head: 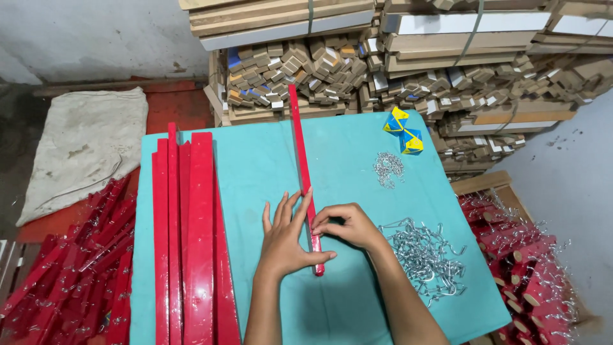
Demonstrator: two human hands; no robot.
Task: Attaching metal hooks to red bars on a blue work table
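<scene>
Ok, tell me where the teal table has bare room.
Bare teal cloth lies between the stacked red strips and the single red strip, and between that strip and the small hook pile. Crowded: the big hook pile beside the right hand.

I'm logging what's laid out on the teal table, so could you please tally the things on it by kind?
Single red strip under the left hand and right hand: 1
Stack of red strips: 1, strips too overlapped to count
Heaps of metal hooks, large and small: 2
Blue-and-yellow packets: 2
Total: 6
</scene>
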